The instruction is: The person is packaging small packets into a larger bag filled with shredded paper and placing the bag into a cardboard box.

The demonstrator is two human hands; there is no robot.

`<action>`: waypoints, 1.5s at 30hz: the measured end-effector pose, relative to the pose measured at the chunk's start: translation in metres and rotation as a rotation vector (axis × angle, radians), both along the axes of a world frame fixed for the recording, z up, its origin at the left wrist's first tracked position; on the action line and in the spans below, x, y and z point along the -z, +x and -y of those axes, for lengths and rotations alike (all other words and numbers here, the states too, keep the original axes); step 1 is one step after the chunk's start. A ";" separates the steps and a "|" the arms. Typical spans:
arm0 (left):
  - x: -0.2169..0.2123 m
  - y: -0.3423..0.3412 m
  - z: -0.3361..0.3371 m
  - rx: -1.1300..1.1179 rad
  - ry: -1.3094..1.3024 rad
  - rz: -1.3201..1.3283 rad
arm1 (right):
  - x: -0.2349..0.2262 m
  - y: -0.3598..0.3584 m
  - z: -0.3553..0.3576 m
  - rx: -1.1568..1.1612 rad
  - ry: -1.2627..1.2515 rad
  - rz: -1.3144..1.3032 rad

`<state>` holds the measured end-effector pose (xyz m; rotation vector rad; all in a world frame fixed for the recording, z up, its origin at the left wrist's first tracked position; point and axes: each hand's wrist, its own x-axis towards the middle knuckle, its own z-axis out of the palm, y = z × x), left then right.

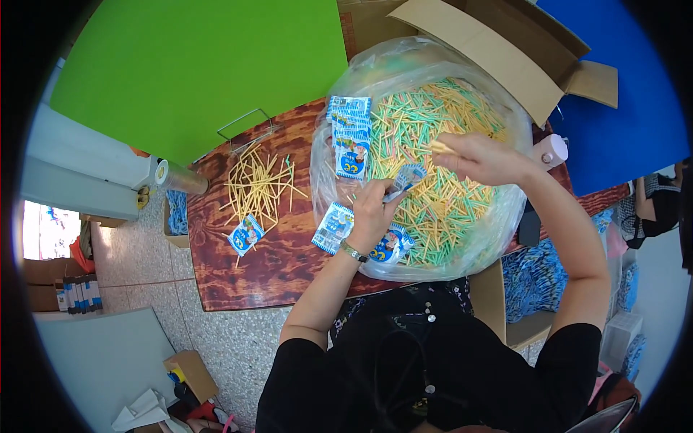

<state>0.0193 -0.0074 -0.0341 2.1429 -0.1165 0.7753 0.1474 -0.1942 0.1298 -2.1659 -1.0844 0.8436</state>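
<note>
My left hand [371, 215], with a band at its wrist, grips a small blue and white packet [408, 178] by its near end. My right hand [479, 159] is closed in a pinch on a few short yellow sticks [440, 148], just right of that packet. Below both hands lies a large clear plastic bag [482, 244], spread wide and heaped with thin yellow, green and pink sticks [404, 119]. An overlapping row of blue packets [351, 148] rests at the heap's left side. Two more packets lie by my left wrist, one white and blue [333, 228], one blue [393, 245].
A loose pile of longer yellow sticks [261, 184] and a lone packet [246, 234] sit on the reddish wooden table [267, 278]. A cylindrical container [180, 177] stands left, a pink one [552, 151] right. An open cardboard box [480, 47] is behind the bag.
</note>
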 end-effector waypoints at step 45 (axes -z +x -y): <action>0.014 -0.040 -0.069 0.045 -0.605 -0.109 | 0.153 0.029 -0.090 -0.475 -0.257 0.917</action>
